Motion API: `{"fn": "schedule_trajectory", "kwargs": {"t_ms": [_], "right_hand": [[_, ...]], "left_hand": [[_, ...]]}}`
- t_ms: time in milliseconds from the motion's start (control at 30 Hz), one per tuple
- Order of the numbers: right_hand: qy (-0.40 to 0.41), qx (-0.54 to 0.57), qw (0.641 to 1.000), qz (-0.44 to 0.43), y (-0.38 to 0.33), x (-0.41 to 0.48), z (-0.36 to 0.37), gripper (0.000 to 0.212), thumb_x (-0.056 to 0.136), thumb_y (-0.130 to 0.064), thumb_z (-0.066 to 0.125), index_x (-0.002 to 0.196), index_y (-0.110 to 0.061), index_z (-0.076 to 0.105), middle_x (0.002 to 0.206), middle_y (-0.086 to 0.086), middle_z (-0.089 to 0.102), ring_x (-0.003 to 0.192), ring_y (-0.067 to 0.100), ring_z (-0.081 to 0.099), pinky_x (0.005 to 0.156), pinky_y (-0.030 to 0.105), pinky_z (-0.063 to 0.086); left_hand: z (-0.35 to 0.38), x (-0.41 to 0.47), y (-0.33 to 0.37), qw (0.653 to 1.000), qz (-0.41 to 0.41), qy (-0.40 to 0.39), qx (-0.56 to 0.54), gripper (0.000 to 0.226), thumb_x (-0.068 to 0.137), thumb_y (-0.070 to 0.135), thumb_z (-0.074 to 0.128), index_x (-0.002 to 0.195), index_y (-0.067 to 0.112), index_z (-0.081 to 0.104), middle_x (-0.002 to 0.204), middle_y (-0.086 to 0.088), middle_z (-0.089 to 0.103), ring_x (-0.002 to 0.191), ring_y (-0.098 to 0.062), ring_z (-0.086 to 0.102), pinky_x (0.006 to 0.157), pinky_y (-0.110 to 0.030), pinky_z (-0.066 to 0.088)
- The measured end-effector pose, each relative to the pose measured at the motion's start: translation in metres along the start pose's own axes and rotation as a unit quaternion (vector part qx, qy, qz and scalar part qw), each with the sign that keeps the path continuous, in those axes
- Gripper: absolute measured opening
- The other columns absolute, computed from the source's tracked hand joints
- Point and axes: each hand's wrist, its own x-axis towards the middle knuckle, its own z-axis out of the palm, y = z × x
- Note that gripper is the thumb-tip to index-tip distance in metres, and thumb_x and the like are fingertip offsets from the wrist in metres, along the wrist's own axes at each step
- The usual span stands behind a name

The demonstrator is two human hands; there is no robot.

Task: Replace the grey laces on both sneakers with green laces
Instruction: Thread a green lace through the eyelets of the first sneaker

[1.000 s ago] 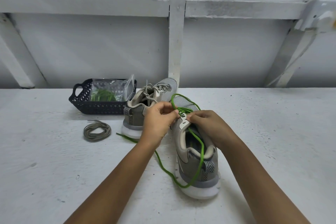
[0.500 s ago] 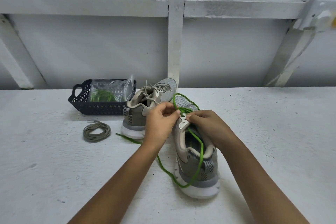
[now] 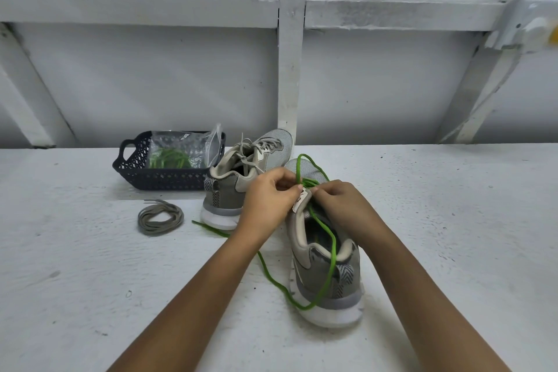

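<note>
Together the two hands meet over the tongue of the nearer sneaker (image 3: 326, 275), which lies on the white table (image 3: 90, 281) with its heel toward the person. The left hand (image 3: 268, 199) has its fingers (image 3: 290, 187) curled in, pinching the green lace (image 3: 306, 308) just beside the tongue's label. The right hand (image 3: 341, 205) faces it, its fingers (image 3: 320, 192) bent and nipping the same lace at the top of the shoe's throat. The fingertips of the two hands almost touch.

Above the fingers one loop of the lace arches over the toe. Below them a long strand runs through the shoe's opening, over the heel, and bends back under the left wrist to a loose end on the table.

Just beyond the left fingers stands the farther sneaker (image 3: 241, 178), laced in grey. Well to the left of them lie a coiled grey lace (image 3: 160, 218) and a dark basket (image 3: 133, 172) holding a clear plastic bag (image 3: 181, 145) with more green lacing inside.
</note>
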Motion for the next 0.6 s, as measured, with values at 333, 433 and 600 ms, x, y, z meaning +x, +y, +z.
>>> {"fn": "schedule_trajectory", "kwargs": {"t_ms": [333,433,600], "right_hand": [[-0.017,-0.027,0.999,-0.025,-0.003,-0.003,-0.002,0.013,0.087,-0.020,0.062,0.076,-0.023,0.069,0.061,-0.004,0.060,0.056,0.005,0.052,0.053,0.018,0.040],[0.018,-0.069,0.997,-0.043,-0.002,-0.001,-0.001,0.008,0.086,-0.020,0.063,0.079,-0.021,0.067,0.071,-0.014,0.053,0.067,0.002,0.051,0.056,0.019,0.034],[0.077,-0.107,0.988,-0.076,0.000,0.000,0.003,0.011,0.084,-0.017,0.064,0.092,-0.014,0.071,0.092,-0.005,0.053,0.088,0.007,0.047,0.066,0.017,0.027]], "left_hand": [[-0.010,-0.012,0.003,0.993,0.009,-0.082,0.079,0.007,0.088,0.029,0.061,0.087,0.036,0.060,0.099,0.011,0.054,0.083,0.006,0.054,0.072,-0.008,0.039],[-0.005,-0.019,0.000,0.985,0.011,-0.099,0.139,0.025,0.086,0.028,0.061,0.111,0.026,0.058,0.110,0.006,0.049,0.097,-0.004,0.052,0.083,-0.015,0.034],[0.014,-0.032,0.003,0.989,-0.021,-0.025,0.146,0.039,0.087,0.018,0.051,0.126,0.012,0.051,0.121,-0.006,0.045,0.117,-0.020,0.044,0.089,-0.024,0.032]]}}
